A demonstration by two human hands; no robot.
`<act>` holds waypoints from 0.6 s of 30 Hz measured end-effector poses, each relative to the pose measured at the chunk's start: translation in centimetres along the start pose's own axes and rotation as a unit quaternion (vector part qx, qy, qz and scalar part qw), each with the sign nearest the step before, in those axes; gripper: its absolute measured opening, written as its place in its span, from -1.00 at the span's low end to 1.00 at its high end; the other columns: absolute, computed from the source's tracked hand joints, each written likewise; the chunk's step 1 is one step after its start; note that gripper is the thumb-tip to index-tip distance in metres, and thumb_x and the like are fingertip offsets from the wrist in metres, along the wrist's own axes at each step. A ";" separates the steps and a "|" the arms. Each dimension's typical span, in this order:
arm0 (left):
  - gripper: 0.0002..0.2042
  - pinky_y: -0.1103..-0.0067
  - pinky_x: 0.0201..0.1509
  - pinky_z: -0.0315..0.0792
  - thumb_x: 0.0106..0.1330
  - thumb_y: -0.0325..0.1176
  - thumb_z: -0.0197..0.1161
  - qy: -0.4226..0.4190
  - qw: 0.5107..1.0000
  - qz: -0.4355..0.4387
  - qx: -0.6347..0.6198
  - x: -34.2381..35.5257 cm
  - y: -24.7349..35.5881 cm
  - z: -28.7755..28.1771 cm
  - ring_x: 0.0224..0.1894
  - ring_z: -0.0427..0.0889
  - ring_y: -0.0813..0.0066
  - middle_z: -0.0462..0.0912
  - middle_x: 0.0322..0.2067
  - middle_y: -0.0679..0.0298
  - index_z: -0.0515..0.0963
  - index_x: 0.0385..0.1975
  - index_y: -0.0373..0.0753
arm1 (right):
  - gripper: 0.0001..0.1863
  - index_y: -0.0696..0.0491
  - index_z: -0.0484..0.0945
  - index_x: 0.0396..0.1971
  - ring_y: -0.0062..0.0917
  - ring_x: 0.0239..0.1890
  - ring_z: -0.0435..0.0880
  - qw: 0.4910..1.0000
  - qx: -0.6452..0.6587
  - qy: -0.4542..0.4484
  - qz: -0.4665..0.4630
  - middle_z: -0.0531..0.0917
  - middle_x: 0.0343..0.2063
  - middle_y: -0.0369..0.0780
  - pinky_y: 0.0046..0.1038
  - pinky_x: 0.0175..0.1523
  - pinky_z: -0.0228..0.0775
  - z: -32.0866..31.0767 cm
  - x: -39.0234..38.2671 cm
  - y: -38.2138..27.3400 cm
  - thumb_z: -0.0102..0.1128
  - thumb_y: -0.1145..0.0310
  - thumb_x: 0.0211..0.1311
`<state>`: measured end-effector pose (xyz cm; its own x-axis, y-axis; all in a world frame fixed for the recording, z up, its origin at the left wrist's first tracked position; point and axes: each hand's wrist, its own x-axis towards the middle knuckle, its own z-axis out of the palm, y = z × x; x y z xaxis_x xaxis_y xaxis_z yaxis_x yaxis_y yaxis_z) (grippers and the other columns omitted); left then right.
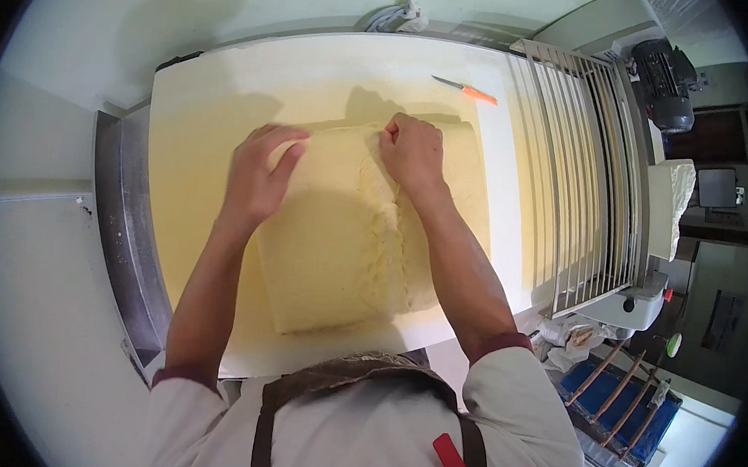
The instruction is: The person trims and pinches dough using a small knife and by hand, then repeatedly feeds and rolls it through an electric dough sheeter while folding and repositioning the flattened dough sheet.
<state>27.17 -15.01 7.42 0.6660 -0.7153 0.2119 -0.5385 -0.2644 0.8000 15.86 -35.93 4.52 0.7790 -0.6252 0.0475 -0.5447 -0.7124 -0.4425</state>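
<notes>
A broad slab of pale yellow dough [329, 256] lies folded on the floured work surface, with a rough, uneven seam running from its far edge toward me, right of its middle. My left hand [257, 169] is at the far left corner, thumb and fingers curled around the dough's edge. Closed at the far end of the seam, my right hand [412, 154] pinches the dough there; its fingertips are partly hidden. Beyond the dough, to the right, lies a small knife [475, 93] with an orange handle.
A white-topped table [212, 70] carries the dough. At its right stands a metal bar guard [582, 179] of a machine, with a motor [662, 84] behind. A metal ledge [128, 216] borders the left side. Blue trays [618, 402] stand on a rack at the lower right.
</notes>
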 end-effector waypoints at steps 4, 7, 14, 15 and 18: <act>-0.80 0.45 0.02 0.43 0.21 -0.46 0.25 -0.121 0.990 0.012 -0.070 6.3 -0.6 4.8 -0.13 0.60 0.24 0.66 -0.22 0.13 0.61 -0.17 -0.30 | -0.85 0.03 0.62 -0.29 -0.36 -0.39 0.63 0.978 0.172 -0.094 0.065 0.65 -0.54 -0.20 -0.40 -0.27 0.45 -2.1 0.4 0.1 0.26 0.37 0.12; -0.79 0.52 -0.01 0.43 0.23 -0.44 0.27 -0.227 0.970 -0.013 -0.089 8.8 -2.5 7.8 -0.17 0.60 0.39 0.67 -0.25 0.18 0.61 -0.15 -0.32 | -0.73 0.02 0.60 -0.15 -0.38 -0.33 0.62 0.975 0.215 0.054 -0.006 0.64 -0.44 -0.18 -0.42 -0.19 0.45 -4.7 4.0 6.0 0.25 0.48 0.10; -0.87 0.57 -0.30 0.41 0.27 -0.40 0.25 -0.304 0.942 -0.144 -0.019 10.6 -0.6 10.5 -0.42 0.47 0.64 0.59 -0.48 0.36 0.61 -0.31 -0.34 | -0.72 0.01 0.56 -0.07 -0.21 0.00 0.48 0.982 0.012 -0.002 -0.187 0.57 -0.11 -0.11 -0.26 0.05 0.39 -4.7 11.1 21.9 0.16 0.37 0.20; -0.86 0.56 -0.35 0.36 0.28 -0.38 0.23 -0.293 0.947 -0.134 0.008 10.3 0.1 10.9 -0.46 0.42 0.64 0.55 -0.53 0.39 0.59 -0.37 -0.34 | -0.72 0.04 0.53 -0.05 -0.19 -0.03 0.51 0.983 -0.025 0.016 -0.179 0.58 -0.12 -0.09 -0.23 0.03 0.41 -4.2 10.9 22.2 0.12 0.36 0.23; -0.84 0.55 -0.28 0.44 0.26 -0.36 0.26 -0.301 0.927 -0.218 0.050 10.8 1.6 10.7 -0.38 0.53 0.55 0.64 -0.43 0.27 0.60 -0.26 -0.29 | -0.70 0.08 0.48 -0.01 -0.16 -0.15 0.57 0.990 -0.001 0.091 -0.105 0.58 -0.19 -0.07 -0.24 -0.08 0.45 -3.4 9.4 23.6 0.07 0.37 0.28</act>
<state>28.00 -30.10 4.97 0.4384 -0.7503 -0.4948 -0.3521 -0.6499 0.6735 9.29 -59.68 -2.38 0.8062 -0.5102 0.2994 -0.3770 -0.8332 -0.4046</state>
